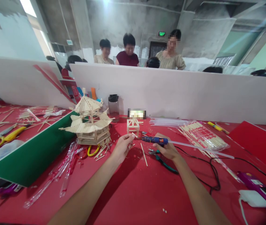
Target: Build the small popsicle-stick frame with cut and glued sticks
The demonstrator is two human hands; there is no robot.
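My right hand is closed round a blue hot glue gun, its nozzle pointing left and a long clear glue stick trailing from its back. Close to the nozzle, my left hand pinches a short piece of wooden stick. Just behind stands a small open frame of wooden sticks. One loose stick lies on the red table between my forearms. Pliers with dark green handles rest beneath my right hand. To the left rises a tiered pavilion model of wooden sticks.
A lit phone leans on the white partition, with a dark bottle to its left. Packed sticks and a red board lie right. A green board and yellow-handled scissors lie left. Several people are beyond the partition.
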